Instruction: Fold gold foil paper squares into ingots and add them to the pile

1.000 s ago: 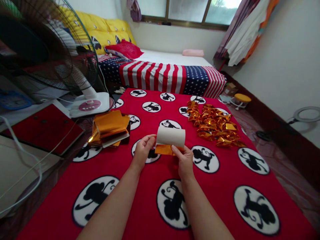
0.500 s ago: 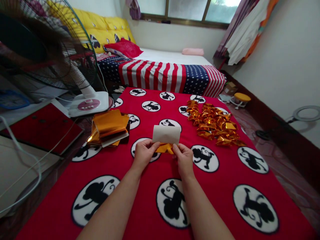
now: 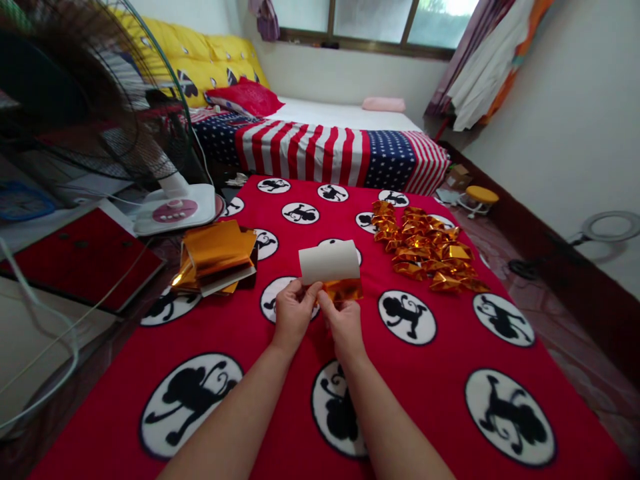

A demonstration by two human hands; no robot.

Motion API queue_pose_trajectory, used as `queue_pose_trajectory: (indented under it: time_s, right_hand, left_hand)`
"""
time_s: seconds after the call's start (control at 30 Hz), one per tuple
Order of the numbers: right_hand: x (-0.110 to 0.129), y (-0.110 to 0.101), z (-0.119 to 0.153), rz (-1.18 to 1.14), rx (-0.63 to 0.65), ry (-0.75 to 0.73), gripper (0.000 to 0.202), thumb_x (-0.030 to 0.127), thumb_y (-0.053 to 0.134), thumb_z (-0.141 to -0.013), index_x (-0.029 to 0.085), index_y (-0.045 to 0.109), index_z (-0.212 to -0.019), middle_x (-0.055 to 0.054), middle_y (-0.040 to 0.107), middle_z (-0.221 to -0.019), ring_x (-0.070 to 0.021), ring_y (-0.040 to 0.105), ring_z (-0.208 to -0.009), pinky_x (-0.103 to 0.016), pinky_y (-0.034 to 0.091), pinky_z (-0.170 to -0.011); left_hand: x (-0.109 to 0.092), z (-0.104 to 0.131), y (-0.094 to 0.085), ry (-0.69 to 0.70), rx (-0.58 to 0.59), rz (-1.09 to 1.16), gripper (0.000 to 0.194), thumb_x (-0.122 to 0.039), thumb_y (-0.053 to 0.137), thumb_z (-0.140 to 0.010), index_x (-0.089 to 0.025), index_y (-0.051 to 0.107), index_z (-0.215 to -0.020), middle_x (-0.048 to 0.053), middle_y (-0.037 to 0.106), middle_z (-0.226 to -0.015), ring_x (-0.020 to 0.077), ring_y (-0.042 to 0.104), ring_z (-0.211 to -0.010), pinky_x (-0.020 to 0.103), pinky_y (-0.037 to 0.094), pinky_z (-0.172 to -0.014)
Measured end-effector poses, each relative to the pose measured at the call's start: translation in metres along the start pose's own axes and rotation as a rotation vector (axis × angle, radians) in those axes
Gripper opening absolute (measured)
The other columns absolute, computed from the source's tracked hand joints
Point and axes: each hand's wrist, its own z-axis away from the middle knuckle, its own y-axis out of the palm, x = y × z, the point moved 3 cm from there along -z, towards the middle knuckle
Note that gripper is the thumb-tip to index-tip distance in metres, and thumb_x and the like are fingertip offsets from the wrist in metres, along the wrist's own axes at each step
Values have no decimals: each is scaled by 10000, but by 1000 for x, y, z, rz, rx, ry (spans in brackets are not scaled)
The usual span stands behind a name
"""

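Observation:
Over the middle of the red monkey-print cloth (image 3: 445, 413), I hold a sheet of gold foil paper (image 3: 330, 261), its white back facing me and its lower edge folded up to show gold. My left hand (image 3: 295, 310) pinches the left end of that fold. Close beside it, my right hand (image 3: 343, 320) pinches the fold near its middle, thumbs almost touching. At the left lies a stack of gold foil sheets (image 3: 220, 250). Several folded gold foil pieces (image 3: 425, 250) sit in rows at the right.
A standing fan (image 3: 175, 208) is at the left, beside a dark red panel (image 3: 85, 257) and a white cable (image 3: 75, 333). Beyond the cloth stands a bed with a stars-and-stripes cover (image 3: 310, 153). A yellow-topped stool (image 3: 481, 195) and a ring light (image 3: 613, 227) are at the right.
My right hand has moved left along the fold, from the paper's right end to close beside my left hand. The paper has tilted slightly, and more gold shows at its right end.

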Motion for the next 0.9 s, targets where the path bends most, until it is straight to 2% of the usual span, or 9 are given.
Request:
queue_pose_trajectory:
  time_s: [0.1, 0.17, 0.3, 0.5, 0.57, 0.63, 0.73, 0.8, 0.9]
  right_hand:
    - [-2, -2, 0, -43, -24, 9, 338, 523, 709, -738, 192, 650, -701, 13, 537, -507, -164, 541, -555, -254, 409, -474]
    - [-3, -6, 0, -72, -58, 18, 324, 503, 723, -733, 202, 616, -679, 35, 493, -495, -133, 471, -497, -245, 363, -444]
    - [-4, -20, -3, -129, -136, 38, 404, 499, 724, -741, 201, 491, -599, 77, 373, -487, -67, 278, -423, -225, 212, -394]
    - [1, -44, -12, -235, -320, -24, 490, 575, 650, -787, 203, 418, -570, 79, 347, -497, -52, 232, -409, -206, 157, -376]
    - [1, -46, -14, -269, -275, -3, 491, 625, 601, -803, 199, 460, -604, 76, 363, -505, -52, 236, -400, -200, 158, -370]
    - [1, -43, -15, -247, -159, 5, 455, 628, 599, -808, 191, 540, -699, 75, 391, -530, -57, 261, -409, -195, 171, -374]
    - [1, -38, -13, -128, -46, -19, 349, 518, 702, -773, 186, 610, -825, 57, 496, -611, -72, 365, -474, -193, 261, -416]
    - [0, -36, -12, -64, -61, -39, 311, 468, 723, -762, 180, 610, -795, 34, 565, -666, -92, 442, -540, -199, 328, -467]
    - [-2, -34, -10, -20, -177, -91, 318, 484, 683, -789, 183, 583, -762, 17, 598, -686, -114, 496, -595, -205, 370, -510]
  left_hand:
    - [-2, 2, 3, -10, 54, 10, 211, -359, 697, -754, -152, 677, -790, -23, 614, -592, 87, 463, -485, 196, 354, -464]
    - [-3, 3, 3, -12, 60, -12, 219, -366, 700, -755, -148, 681, -769, -24, 605, -569, 83, 445, -465, 195, 339, -445]
    - [-2, 1, -3, 2, 24, -57, 256, -387, 709, -761, -136, 681, -719, -20, 596, -536, 86, 465, -464, 195, 348, -446]
    - [4, -8, -15, -12, -54, -23, 271, -395, 727, -744, -128, 714, -790, -1, 653, -601, 91, 511, -486, 191, 362, -456]
    - [5, -10, -18, -31, -53, 0, 285, -403, 735, -733, -130, 718, -812, -4, 651, -604, 90, 508, -484, 191, 357, -453]
    - [6, -11, -17, -53, 19, -5, 293, -407, 740, -731, -129, 720, -819, -5, 647, -610, 93, 517, -500, 192, 370, -467]
    - [7, -9, -12, -75, 135, -33, 296, -418, 739, -737, -126, 699, -763, -23, 592, -568, 79, 484, -488, 184, 350, -459]
    - [7, -8, -9, -84, 143, -23, 316, -440, 738, -736, -130, 674, -743, -44, 534, -524, 64, 436, -452, 175, 310, -428]
    - [4, -5, -6, -95, 62, 105, 374, -489, 740, -719, -154, 640, -852, -72, 504, -532, 46, 394, -407, 163, 284, -395]
